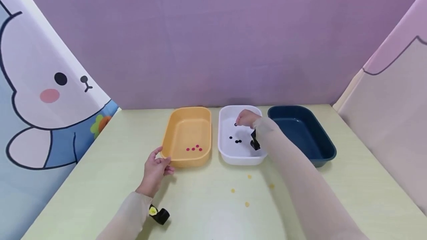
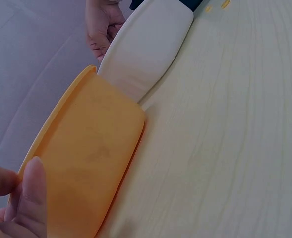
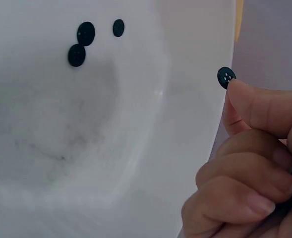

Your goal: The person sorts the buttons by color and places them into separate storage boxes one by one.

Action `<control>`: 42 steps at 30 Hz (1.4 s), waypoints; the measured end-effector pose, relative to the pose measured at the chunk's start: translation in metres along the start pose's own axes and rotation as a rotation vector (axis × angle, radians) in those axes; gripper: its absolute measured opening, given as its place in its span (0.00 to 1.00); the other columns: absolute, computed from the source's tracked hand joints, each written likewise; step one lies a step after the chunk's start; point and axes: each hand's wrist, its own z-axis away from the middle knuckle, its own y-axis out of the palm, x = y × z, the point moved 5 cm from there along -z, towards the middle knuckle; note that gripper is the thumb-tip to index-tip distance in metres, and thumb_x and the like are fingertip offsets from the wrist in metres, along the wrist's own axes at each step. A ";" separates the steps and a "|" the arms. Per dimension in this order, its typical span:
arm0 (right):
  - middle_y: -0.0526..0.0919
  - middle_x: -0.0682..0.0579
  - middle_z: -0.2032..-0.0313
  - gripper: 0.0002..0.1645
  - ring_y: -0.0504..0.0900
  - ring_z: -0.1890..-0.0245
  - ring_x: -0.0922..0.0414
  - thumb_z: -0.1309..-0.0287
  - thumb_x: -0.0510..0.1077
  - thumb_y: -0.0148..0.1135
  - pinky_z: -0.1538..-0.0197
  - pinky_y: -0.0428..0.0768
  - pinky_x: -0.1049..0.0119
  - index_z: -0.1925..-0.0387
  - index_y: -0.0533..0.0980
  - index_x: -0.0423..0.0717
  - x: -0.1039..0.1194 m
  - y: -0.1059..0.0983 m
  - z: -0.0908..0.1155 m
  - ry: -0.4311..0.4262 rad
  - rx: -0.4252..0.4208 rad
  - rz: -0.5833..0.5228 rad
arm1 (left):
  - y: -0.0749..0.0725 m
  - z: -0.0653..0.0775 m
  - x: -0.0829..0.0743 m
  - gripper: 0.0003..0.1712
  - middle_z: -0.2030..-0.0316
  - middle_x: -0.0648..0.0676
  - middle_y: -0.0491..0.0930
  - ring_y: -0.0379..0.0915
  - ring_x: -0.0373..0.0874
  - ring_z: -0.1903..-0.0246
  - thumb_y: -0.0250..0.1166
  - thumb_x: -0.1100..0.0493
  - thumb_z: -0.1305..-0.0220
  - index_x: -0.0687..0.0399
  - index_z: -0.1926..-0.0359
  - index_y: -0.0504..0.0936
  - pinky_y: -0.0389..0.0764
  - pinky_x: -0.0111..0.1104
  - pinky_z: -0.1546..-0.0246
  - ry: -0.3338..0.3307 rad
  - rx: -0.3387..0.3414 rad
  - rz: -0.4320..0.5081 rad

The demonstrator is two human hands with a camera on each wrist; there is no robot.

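Over the white basin (image 1: 228,123), my right hand (image 1: 246,117) pinches a black button (image 3: 226,78) between thumb and index finger, its holes facing the right wrist camera. The other fingers are curled in below it. Three more black buttons (image 3: 86,33) lie on the white basin's floor, two of them touching. At the near left corner of the orange basin (image 1: 186,130), my left hand (image 1: 155,173) grips the rim, thumb on the outer wall and a finger over the edge. Several red buttons (image 1: 193,149) lie inside that basin near its front.
Several yellow buttons (image 1: 247,204) lie scattered on the pale table (image 1: 200,203) in front of the white basin. To the right stands a dark blue basin (image 1: 293,130), partly behind my right forearm. A purple cloth (image 1: 217,47) hangs behind the basins, with printed cloth (image 1: 33,62) at the left.
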 end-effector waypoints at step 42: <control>0.76 0.45 0.67 0.15 0.73 0.69 0.53 0.46 0.46 0.59 0.64 0.76 0.62 0.64 0.77 0.37 -0.074 0.038 -0.097 -0.042 -0.020 0.176 | 0.003 -0.001 0.002 0.35 0.75 0.51 0.72 0.75 0.37 0.84 0.54 0.71 0.32 0.62 0.29 0.50 0.81 0.26 0.79 0.019 0.008 0.019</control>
